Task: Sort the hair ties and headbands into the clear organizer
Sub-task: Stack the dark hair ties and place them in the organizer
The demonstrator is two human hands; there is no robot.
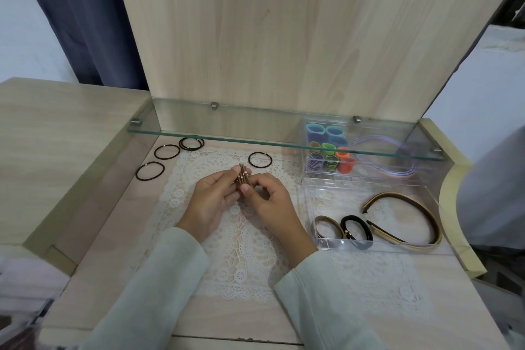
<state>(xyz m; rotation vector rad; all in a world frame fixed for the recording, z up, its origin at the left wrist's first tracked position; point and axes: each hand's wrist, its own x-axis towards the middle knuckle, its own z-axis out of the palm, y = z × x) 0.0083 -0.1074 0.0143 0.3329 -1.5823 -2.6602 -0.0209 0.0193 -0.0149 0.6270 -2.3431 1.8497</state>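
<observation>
Left of the grip and beyond it: thin black elastic hair ties (167, 151) lie loose on the pale wooden dresser top (127, 207), unsorted.

At the grip: left hand (211, 202) and right hand (270, 199) both pinch a small bundle of brown gold-beaded hair ties (243, 176), fingers curled round it, above the white lace mat (241, 250).

Right of the grip: the clear plastic organizer (329, 244) holds coloured ties (329, 153), lilac headbands (397, 163) and beige-and-brown headbands (406, 219).

Judgement: past halfway. The bundle and the black ties are left.
</observation>
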